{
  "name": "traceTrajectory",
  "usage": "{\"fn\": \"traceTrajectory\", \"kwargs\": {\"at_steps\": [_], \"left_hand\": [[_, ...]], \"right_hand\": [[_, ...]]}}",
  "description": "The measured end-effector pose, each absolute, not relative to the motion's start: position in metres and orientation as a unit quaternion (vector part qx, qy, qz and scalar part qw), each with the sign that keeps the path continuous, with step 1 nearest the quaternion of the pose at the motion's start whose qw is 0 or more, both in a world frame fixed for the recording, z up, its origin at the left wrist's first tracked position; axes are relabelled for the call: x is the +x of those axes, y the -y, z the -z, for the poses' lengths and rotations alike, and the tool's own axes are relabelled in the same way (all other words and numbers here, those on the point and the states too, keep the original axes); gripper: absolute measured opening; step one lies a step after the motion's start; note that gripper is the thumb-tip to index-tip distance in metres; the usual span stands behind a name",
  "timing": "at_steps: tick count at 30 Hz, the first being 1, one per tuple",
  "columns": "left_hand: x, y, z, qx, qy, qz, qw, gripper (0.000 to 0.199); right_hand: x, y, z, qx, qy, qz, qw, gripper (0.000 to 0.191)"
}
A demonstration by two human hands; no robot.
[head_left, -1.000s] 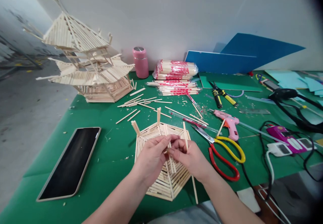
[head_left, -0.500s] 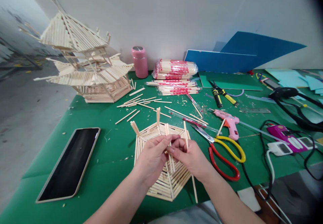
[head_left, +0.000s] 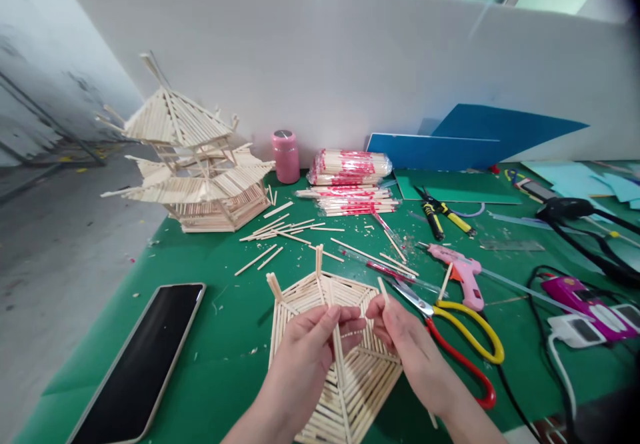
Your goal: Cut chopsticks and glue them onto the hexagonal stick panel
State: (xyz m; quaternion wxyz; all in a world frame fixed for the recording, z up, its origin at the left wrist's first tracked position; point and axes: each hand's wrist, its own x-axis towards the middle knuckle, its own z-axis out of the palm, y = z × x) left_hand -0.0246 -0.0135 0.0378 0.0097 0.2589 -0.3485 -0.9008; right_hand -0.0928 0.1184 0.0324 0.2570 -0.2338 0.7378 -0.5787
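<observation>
My left hand [head_left: 305, 354] is closed, with thumb and fingers pinching a small bundle of pale wooden sticks [head_left: 339, 365] held upright. My right hand [head_left: 413, 347] is closed around a single long wooden stick [head_left: 383, 289], whose lower end shows below the wrist. Both hands are above a many-sided flat frame [head_left: 367, 384] of sticks laid in rings, which lies on the green table. Short stick posts [head_left: 275, 287] stand at two of its far corners. Red-and-yellow-handled scissors [head_left: 463, 321] lie just right of my right hand.
A stick pagoda [head_left: 200, 191] stands at the back left, beside a pink flask [head_left: 285, 157]. Packed sticks [head_left: 350, 167] and loose sticks [head_left: 280, 231] lie beyond the frame. A phone [head_left: 140, 364] is on the left; pliers [head_left: 440, 214] and a pink glue gun [head_left: 463, 274] are on the right.
My hands have drawn apart, the right one moving rightward with its long stick. The left keeps its bundle. The camera view has tipped up, so the table sits lower in the picture.
</observation>
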Motion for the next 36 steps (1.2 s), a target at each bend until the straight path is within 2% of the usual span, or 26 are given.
{"fn": "traceTrajectory", "kwargs": {"at_steps": [7, 15, 20, 26, 28, 32, 36], "left_hand": [[-0.023, 0.008, -0.038, 0.272, 0.396, 0.874, 0.068, 0.019], [-0.029, 0.006, -0.027, 0.271, 0.435, 0.846, 0.144, 0.019], [-0.028, 0.001, -0.026, 0.253, 0.447, 0.849, 0.124, 0.019], [-0.028, -0.001, -0.028, 0.257, 0.379, 0.883, 0.105, 0.017], [-0.027, 0.001, -0.028, 0.264, 0.375, 0.881, 0.114, 0.017], [-0.026, 0.006, -0.028, 0.305, 0.389, 0.859, 0.135, 0.016], [-0.025, 0.005, -0.027, 0.311, 0.378, 0.862, 0.131, 0.016]], "right_hand": [[-0.089, -0.111, -0.033, -0.272, -0.788, 0.537, 0.128, 0.023], [-0.076, -0.097, -0.024, -0.348, -0.817, 0.454, 0.076, 0.041], [-0.073, -0.093, -0.018, -0.371, -0.815, 0.445, 0.002, 0.048], [-0.072, -0.093, -0.02, -0.315, -0.806, 0.489, 0.111, 0.052], [-0.07, -0.094, -0.021, -0.295, -0.803, 0.502, 0.128, 0.047], [-0.062, -0.097, -0.016, -0.266, -0.81, 0.507, 0.128, 0.014], [-0.057, -0.1, -0.011, -0.263, -0.812, 0.511, 0.097, 0.019]]}}
